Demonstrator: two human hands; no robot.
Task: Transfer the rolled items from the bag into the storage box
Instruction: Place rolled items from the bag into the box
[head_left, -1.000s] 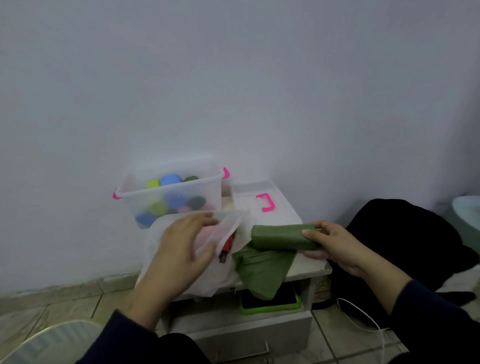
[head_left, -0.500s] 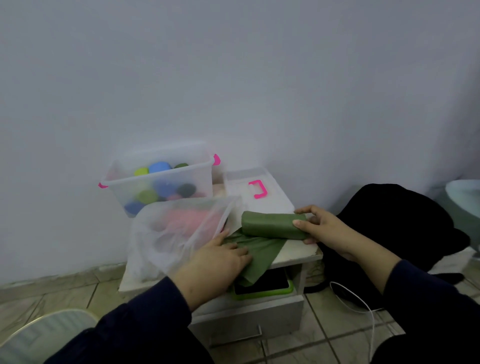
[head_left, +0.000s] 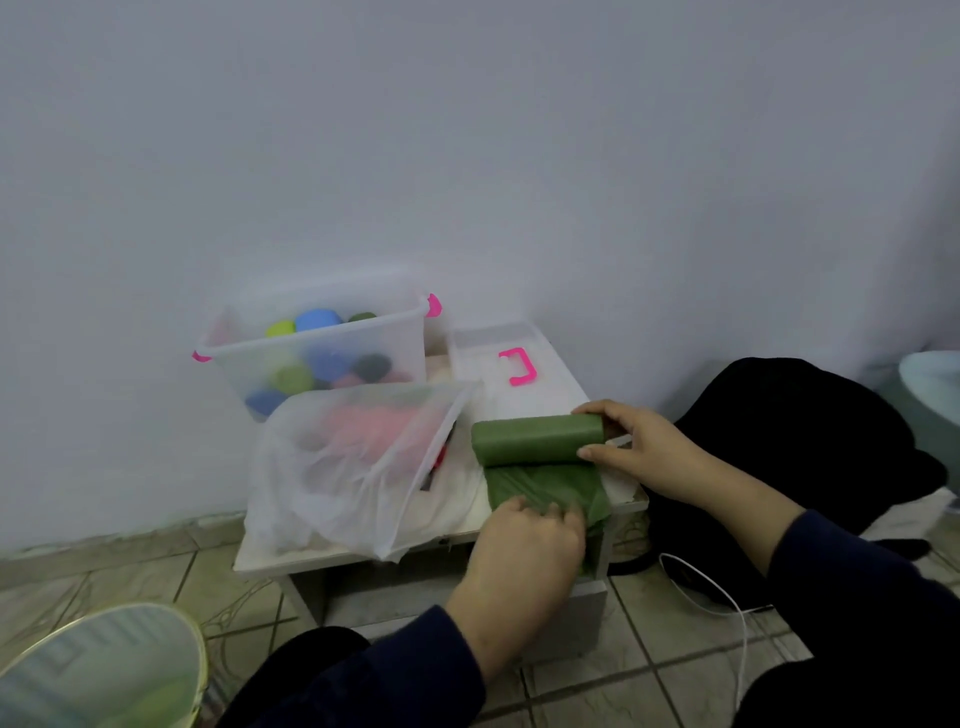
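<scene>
Right hand: the right hand (head_left: 644, 447) curls round the right end of the green roll (head_left: 537, 439), thumb in front, fingers behind.
Left hand: the left hand (head_left: 524, 551) lies palm down, fingers curled onto the unrolled green sheet (head_left: 545, 491) at the bench (head_left: 545, 395) edge.
Change: half a second ago the left hand lay further left, beside the bag; the sheet now runs straight toward me.
Bag: the translucent bag (head_left: 353, 467) slumps left of the roll, pink things inside.
Storage box: the clear storage box (head_left: 317, 353) with pink clips stands behind, holding coloured rolls.
Room: plain pale wall, tiled floor (head_left: 649, 691), white cable (head_left: 727, 608), dark bundle (head_left: 810, 431) at right.
</scene>
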